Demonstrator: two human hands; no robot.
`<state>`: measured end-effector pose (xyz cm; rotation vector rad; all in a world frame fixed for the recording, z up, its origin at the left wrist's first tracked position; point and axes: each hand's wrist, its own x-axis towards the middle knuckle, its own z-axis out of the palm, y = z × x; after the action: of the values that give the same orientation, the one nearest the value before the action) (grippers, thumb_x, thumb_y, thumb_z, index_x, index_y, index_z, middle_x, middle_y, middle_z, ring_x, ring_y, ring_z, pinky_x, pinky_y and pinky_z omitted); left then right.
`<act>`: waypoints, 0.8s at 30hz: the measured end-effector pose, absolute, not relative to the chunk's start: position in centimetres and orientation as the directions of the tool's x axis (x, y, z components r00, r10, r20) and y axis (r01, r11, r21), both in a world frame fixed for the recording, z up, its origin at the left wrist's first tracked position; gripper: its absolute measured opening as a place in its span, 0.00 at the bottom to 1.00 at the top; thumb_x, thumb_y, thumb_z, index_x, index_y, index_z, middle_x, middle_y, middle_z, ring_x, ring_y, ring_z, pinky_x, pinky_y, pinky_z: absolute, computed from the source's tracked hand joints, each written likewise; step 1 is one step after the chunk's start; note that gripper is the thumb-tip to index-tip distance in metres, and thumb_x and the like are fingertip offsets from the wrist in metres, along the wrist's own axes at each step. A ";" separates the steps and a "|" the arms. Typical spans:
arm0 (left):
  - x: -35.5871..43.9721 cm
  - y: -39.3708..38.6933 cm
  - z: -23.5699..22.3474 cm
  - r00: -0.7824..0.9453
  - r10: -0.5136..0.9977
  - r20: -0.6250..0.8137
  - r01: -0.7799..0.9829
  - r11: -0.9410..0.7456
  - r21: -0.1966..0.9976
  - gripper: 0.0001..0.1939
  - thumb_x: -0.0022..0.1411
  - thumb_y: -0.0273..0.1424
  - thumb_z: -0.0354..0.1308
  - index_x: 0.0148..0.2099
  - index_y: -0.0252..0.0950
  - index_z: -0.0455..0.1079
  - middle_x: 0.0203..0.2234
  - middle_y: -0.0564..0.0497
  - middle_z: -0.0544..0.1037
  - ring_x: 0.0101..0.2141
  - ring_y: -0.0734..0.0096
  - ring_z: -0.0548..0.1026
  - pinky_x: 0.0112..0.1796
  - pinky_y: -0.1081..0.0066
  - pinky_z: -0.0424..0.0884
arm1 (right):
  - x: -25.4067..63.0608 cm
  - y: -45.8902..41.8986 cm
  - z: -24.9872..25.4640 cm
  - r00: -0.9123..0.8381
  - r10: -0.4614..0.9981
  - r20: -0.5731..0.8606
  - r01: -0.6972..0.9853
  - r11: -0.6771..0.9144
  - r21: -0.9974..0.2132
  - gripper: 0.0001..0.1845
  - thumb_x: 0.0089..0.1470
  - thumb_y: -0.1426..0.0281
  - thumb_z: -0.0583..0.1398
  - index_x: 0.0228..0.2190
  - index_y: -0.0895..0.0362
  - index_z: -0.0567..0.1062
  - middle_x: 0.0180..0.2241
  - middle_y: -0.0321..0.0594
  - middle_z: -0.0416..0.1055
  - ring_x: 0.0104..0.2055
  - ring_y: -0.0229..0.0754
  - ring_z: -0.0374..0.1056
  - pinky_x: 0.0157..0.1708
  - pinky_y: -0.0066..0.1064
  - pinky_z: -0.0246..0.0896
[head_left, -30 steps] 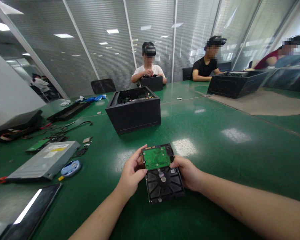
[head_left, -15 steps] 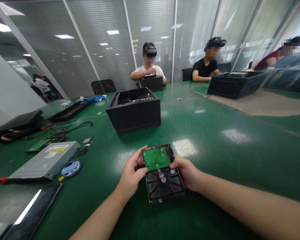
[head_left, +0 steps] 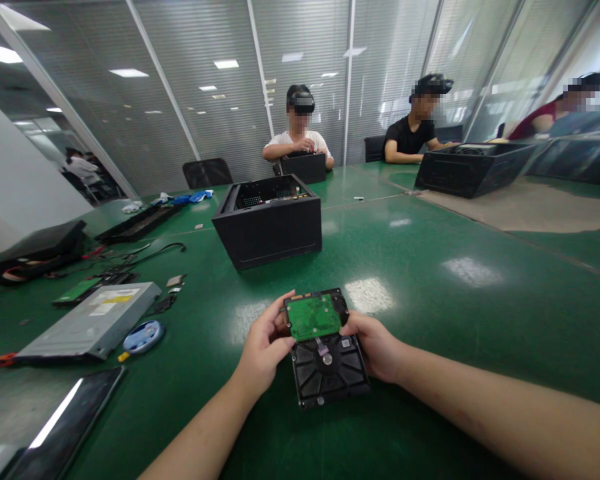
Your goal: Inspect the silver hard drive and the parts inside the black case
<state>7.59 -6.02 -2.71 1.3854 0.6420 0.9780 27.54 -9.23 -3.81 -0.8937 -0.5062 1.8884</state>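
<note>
Between my hands is a hard drive (head_left: 330,373), its underside facing up with a green circuit board (head_left: 313,317) on the far half and a black ribbed casing on the near half. My left hand (head_left: 265,343) grips its left edge, thumb on the rim beside the board. On the opposite edge, my right hand (head_left: 377,343) is closed round the side, thumb near the board's lower corner. The fingers beneath the drive are hidden. Beyond the drive stands an open black computer case (head_left: 275,230) with parts showing inside.
Left on the green table (head_left: 430,307) lie an optical drive (head_left: 95,320), a blue round object (head_left: 143,337), a dark glossy-screened device (head_left: 70,420) and tangled cables (head_left: 125,267). Blue-and-white gloves (head_left: 190,198) lie farther back. Co-workers (head_left: 300,137) sit across the table behind other cases (head_left: 473,170).
My hands and the hard drive stay where they were. Across the table, the co-worker in white has shifted their hands slightly at their case.
</note>
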 end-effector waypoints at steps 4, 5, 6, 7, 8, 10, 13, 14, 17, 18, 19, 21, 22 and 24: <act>7.6 -6.0 -2.7 0.485 0.859 0.164 -0.186 -0.082 0.979 0.37 0.53 0.28 0.60 0.65 0.35 0.56 0.57 0.41 0.71 0.52 0.52 0.73 0.48 0.61 0.70 | 27.5 -9.2 -3.8 -0.281 0.885 -0.372 -0.575 -0.465 -0.673 0.13 0.31 0.71 0.58 0.27 0.55 0.68 0.21 0.36 0.70 0.25 0.44 0.67 0.31 0.38 0.61; 7.6 -6.0 -2.7 0.484 0.859 0.165 -0.187 -0.083 0.979 0.37 0.53 0.27 0.60 0.65 0.35 0.56 0.57 0.40 0.71 0.52 0.52 0.73 0.48 0.61 0.70 | 27.5 -9.2 -3.8 -0.282 0.886 -0.367 -0.578 -0.463 -0.673 0.13 0.31 0.71 0.58 0.27 0.55 0.68 0.21 0.36 0.71 0.25 0.44 0.67 0.31 0.38 0.61; 7.6 -6.0 -2.7 0.482 0.860 0.165 -0.187 -0.083 0.979 0.37 0.53 0.27 0.60 0.65 0.35 0.56 0.57 0.40 0.71 0.52 0.52 0.73 0.48 0.61 0.70 | 27.5 -9.2 -3.9 -0.283 0.888 -0.362 -0.581 -0.459 -0.672 0.13 0.31 0.71 0.58 0.27 0.55 0.68 0.22 0.36 0.71 0.25 0.44 0.67 0.32 0.38 0.61; 7.6 -6.1 -2.7 0.480 0.862 0.166 -0.187 -0.084 0.979 0.37 0.53 0.27 0.59 0.65 0.35 0.56 0.57 0.40 0.71 0.52 0.52 0.73 0.48 0.61 0.70 | 27.6 -9.2 -3.9 -0.282 0.890 -0.359 -0.584 -0.456 -0.672 0.13 0.31 0.71 0.58 0.27 0.55 0.68 0.22 0.36 0.71 0.25 0.44 0.67 0.32 0.37 0.61; 7.6 -6.1 -2.6 0.478 0.863 0.164 -0.185 -0.084 0.979 0.37 0.53 0.27 0.59 0.65 0.35 0.55 0.57 0.40 0.71 0.53 0.52 0.73 0.48 0.61 0.70 | 27.6 -9.2 -3.9 -0.281 0.891 -0.358 -0.586 -0.454 -0.671 0.13 0.31 0.71 0.58 0.27 0.56 0.68 0.22 0.35 0.71 0.25 0.44 0.67 0.32 0.37 0.61; 7.6 -6.1 -2.6 0.477 0.864 0.159 -0.178 -0.082 0.981 0.37 0.53 0.28 0.60 0.65 0.35 0.56 0.56 0.40 0.72 0.52 0.52 0.73 0.49 0.60 0.70 | 27.6 -9.2 -3.9 -0.282 0.889 -0.361 -0.585 -0.457 -0.670 0.13 0.32 0.71 0.58 0.28 0.56 0.68 0.21 0.35 0.70 0.24 0.43 0.66 0.31 0.37 0.61; 7.6 -6.1 -2.6 0.479 0.863 0.158 -0.176 -0.082 0.981 0.37 0.53 0.28 0.59 0.65 0.35 0.56 0.56 0.40 0.72 0.52 0.52 0.73 0.49 0.60 0.70 | 27.6 -9.2 -3.9 -0.291 0.888 -0.356 -0.581 -0.459 -0.672 0.13 0.32 0.71 0.58 0.28 0.56 0.69 0.22 0.36 0.71 0.25 0.44 0.67 0.31 0.37 0.61; 7.6 -6.0 -2.6 0.479 0.863 0.161 -0.179 -0.084 0.980 0.37 0.53 0.27 0.59 0.65 0.36 0.56 0.56 0.40 0.72 0.52 0.52 0.73 0.49 0.59 0.70 | 27.6 -9.2 -3.8 -0.292 0.890 -0.350 -0.584 -0.456 -0.671 0.13 0.33 0.71 0.58 0.28 0.56 0.69 0.22 0.36 0.71 0.25 0.44 0.67 0.31 0.38 0.62; 7.6 -5.9 -2.8 0.479 0.861 0.169 -0.186 -0.089 0.979 0.38 0.53 0.27 0.60 0.66 0.36 0.56 0.56 0.41 0.72 0.52 0.51 0.73 0.49 0.58 0.70 | 27.6 -9.1 -3.9 -0.293 0.892 -0.344 -0.590 -0.452 -0.669 0.13 0.33 0.71 0.58 0.29 0.56 0.69 0.22 0.36 0.71 0.27 0.46 0.69 0.33 0.39 0.63; 7.6 -5.9 -2.9 0.480 0.861 0.171 -0.187 -0.090 0.978 0.38 0.53 0.27 0.60 0.66 0.37 0.56 0.56 0.41 0.72 0.52 0.51 0.73 0.50 0.58 0.70 | 27.6 -9.1 -4.0 -0.294 0.892 -0.342 -0.591 -0.451 -0.669 0.13 0.33 0.71 0.58 0.29 0.56 0.69 0.22 0.36 0.71 0.27 0.46 0.69 0.34 0.40 0.63; 7.5 -5.9 -2.9 0.482 0.859 0.173 -0.188 -0.091 0.978 0.38 0.53 0.27 0.60 0.66 0.37 0.56 0.55 0.41 0.73 0.52 0.51 0.74 0.50 0.58 0.70 | 27.6 -9.1 -4.1 -0.296 0.892 -0.342 -0.591 -0.452 -0.669 0.13 0.34 0.71 0.58 0.29 0.56 0.69 0.22 0.36 0.70 0.28 0.47 0.70 0.35 0.41 0.64; 7.5 -5.9 -3.0 0.488 0.855 0.177 -0.190 -0.095 0.977 0.37 0.54 0.28 0.60 0.66 0.37 0.56 0.55 0.40 0.73 0.52 0.52 0.74 0.50 0.58 0.70 | 27.7 -9.1 -4.1 -0.299 0.891 -0.342 -0.589 -0.454 -0.668 0.13 0.34 0.72 0.58 0.29 0.56 0.69 0.22 0.36 0.70 0.29 0.47 0.70 0.37 0.42 0.64; 7.5 -5.8 -3.0 0.489 0.853 0.182 -0.188 -0.100 0.977 0.37 0.54 0.29 0.60 0.66 0.37 0.56 0.55 0.40 0.73 0.52 0.52 0.74 0.50 0.58 0.70 | 27.7 -9.1 -4.1 -0.298 0.890 -0.346 -0.589 -0.457 -0.667 0.13 0.34 0.71 0.58 0.29 0.55 0.69 0.22 0.36 0.70 0.29 0.47 0.70 0.37 0.42 0.64; 7.5 -5.8 -3.0 0.490 0.850 0.191 -0.184 -0.113 0.976 0.37 0.55 0.30 0.60 0.66 0.36 0.56 0.56 0.40 0.72 0.51 0.52 0.74 0.50 0.58 0.70 | 27.6 -9.2 -3.9 -0.295 0.884 -0.362 -0.584 -0.467 -0.664 0.13 0.34 0.71 0.58 0.29 0.55 0.68 0.22 0.36 0.70 0.28 0.46 0.69 0.36 0.42 0.64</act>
<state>7.47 -5.82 -3.01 1.4156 0.6281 0.9829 27.64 -9.19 -3.93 -0.8799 -0.5110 1.9026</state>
